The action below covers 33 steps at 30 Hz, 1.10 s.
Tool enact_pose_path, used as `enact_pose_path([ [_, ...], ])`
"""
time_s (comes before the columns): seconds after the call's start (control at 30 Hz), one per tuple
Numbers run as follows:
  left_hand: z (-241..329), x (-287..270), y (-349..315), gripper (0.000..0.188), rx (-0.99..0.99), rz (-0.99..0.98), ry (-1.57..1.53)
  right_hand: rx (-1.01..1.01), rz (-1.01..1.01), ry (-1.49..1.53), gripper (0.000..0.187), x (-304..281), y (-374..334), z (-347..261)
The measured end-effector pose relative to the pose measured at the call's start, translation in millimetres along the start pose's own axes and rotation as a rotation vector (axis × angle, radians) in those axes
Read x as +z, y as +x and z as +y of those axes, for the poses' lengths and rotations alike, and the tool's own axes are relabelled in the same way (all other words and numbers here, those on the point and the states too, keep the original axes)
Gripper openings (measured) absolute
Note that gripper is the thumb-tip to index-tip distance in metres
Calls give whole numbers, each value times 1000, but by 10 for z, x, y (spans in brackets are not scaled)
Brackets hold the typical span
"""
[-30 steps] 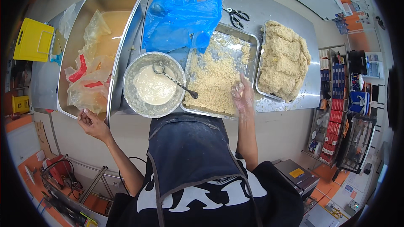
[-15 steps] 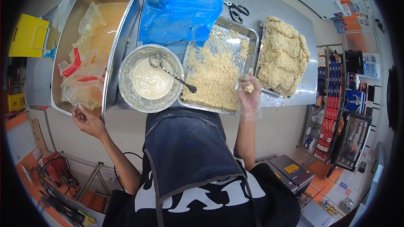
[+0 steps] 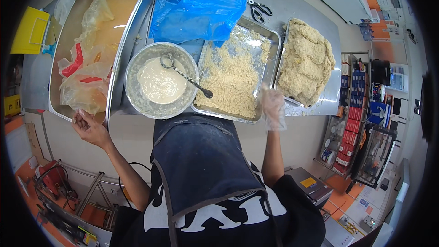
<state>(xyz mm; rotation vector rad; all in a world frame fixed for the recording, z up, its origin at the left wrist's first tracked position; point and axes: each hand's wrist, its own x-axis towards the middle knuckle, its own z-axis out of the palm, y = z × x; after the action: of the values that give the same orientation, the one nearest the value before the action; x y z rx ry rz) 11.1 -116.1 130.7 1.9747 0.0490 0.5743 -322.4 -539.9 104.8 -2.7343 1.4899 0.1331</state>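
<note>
My right hand (image 3: 273,106), in a clear plastic glove, is at the right edge of a metal tray (image 3: 277,48) of loose pale crumbs (image 3: 231,84). Its fingers are smeared by motion, so whether they hold anything does not show. My bare left hand (image 3: 90,129) is beside the near edge of a deep steel tub (image 3: 54,103), fingers loosely bent and apart, with specks on the tips and nothing visible in them. A metal bowl (image 3: 132,93) of whitish batter (image 3: 157,82) stands between tub and tray, with a dark-handled spoon (image 3: 194,87) resting across it.
A second tray (image 3: 295,102) at the right carries a large mound of crumb-coated pieces (image 3: 307,61). A blue plastic bag (image 3: 192,16) overlaps the crumb tray's far end, beside black scissors (image 3: 259,11). Clear bags (image 3: 91,71) with red strips lie in the tub's cloudy liquid.
My right hand has turned over and shifted slightly nearer to me; the small pale lump that showed in its fingers is out of sight. My left hand stays by the tub.
</note>
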Motion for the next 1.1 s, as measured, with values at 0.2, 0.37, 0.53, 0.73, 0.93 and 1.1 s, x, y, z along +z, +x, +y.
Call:
enact_pose_path([
  [0.2,-30,23,6,24,29,13,-4,-462,-109,256,27,-75,-476,135],
  [0.37,-68,-8,12,22,24,11,4,-424,-294,207,31,-1,-411,117],
  [0.53,6,6,-9,19,23,34,-5,172,-339,1148,20,-152,-365,12],
  [0.73,70,24,-22,19,6,28,-9,646,-198,1954,23,55,-198,-99],
  [0.93,38,33,-20,18,3,28,-18,750,-108,1930,29,102,5,-201],
  [1.1,-48,-3,13,29,-6,-11,3,625,-81,1614,38,95,290,-166],
])
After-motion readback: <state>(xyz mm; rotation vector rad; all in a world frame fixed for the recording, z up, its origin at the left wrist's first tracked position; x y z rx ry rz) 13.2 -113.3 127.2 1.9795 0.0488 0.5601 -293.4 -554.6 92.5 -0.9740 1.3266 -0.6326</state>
